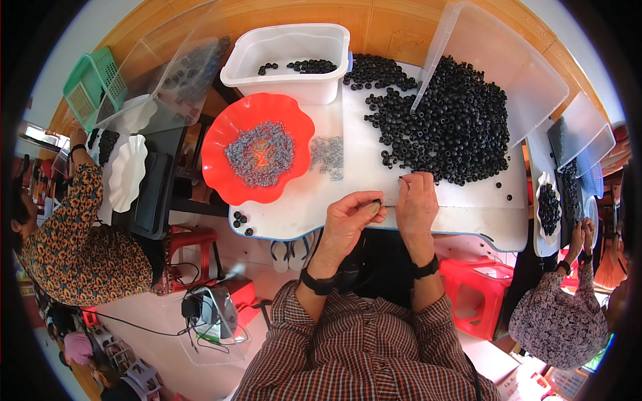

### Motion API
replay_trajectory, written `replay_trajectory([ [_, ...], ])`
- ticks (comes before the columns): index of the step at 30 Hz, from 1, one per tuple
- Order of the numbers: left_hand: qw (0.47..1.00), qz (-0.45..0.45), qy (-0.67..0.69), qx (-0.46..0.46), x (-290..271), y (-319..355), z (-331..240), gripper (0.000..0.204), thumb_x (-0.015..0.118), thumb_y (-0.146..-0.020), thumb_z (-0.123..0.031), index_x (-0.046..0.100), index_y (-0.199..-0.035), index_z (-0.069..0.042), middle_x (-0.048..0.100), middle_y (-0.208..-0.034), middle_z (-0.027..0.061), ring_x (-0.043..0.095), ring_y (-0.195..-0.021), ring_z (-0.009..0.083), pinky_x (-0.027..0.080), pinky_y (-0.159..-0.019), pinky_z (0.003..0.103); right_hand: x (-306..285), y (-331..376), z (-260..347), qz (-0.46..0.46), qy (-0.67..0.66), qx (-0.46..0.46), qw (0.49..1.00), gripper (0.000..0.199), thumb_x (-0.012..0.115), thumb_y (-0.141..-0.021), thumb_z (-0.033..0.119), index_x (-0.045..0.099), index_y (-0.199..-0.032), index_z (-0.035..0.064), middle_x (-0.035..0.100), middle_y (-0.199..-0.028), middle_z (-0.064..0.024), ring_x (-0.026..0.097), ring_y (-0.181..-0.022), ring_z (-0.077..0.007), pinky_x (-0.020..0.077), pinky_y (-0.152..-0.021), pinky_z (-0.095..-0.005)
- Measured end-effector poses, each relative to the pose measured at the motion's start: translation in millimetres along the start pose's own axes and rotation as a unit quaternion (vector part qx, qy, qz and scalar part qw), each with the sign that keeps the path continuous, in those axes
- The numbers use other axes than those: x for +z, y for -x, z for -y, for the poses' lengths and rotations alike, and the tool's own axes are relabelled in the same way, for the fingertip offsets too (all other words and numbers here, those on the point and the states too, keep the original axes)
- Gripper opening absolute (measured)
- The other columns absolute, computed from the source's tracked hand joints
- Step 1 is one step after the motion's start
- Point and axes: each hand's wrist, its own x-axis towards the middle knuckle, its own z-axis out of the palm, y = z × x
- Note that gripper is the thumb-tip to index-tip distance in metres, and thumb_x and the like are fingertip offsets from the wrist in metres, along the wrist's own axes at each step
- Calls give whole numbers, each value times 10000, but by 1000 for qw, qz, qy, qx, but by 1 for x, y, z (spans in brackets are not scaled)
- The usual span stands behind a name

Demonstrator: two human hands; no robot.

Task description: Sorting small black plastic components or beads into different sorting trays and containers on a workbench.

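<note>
Over the front edge of a white table [294, 214], my left hand [351, 217] pinches a small round black piece [378, 202] between thumb and fingers. Close beside it on the right is my right hand [416, 204], its fingertips pressed together; whatever they hold is too small or hidden to tell. Beyond my hands lies a large heap of small round black pieces [461, 127], some with a hole showing. To the left, a red scalloped bowl [212, 150] contains many tiny grey, clear-looking pieces, and more of these grey pieces [328, 157] are scattered beside it.
A white tub [284, 87] with some black pieces stands at the back. A clear bin [531, 73] leans over the heap. Several black pieces [241, 220] sit near the left front edge. Co-workers sit at left [93, 240] and right [562, 321]. A red stool [475, 294] stands below.
</note>
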Motion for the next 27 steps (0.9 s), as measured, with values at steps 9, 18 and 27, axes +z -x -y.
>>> replay_trajectory([
  [9,997,19,56,44,-12,17,-14,238,589,-916,-7,640,-1146,30,648,-1008,123,629,-831,189,529,-731,292,6,4,46,9,-219,-31,975,133,704,-748,18,675,-866,72,594,-907,-64,595,-773,-282,482,-673,-381],
  [18,992,-23,79,94,-33,32,-26,227,587,-924,-18,618,-1137,53,642,-937,122,617,-809,181,519,-721,279,24,-5,65,63,-168,-148,973,185,726,-723,50,693,-900,95,567,-971,-67,557,-785,-223,410,-697,-363],
  [27,988,-27,100,110,-38,34,-27,232,596,-921,-24,611,-1140,50,638,-936,127,606,-796,185,510,-721,282,23,-4,69,70,-183,-136,971,224,733,-677,49,675,-893,69,557,-988,-78,553,-870,-248,400,-728,-366],
])
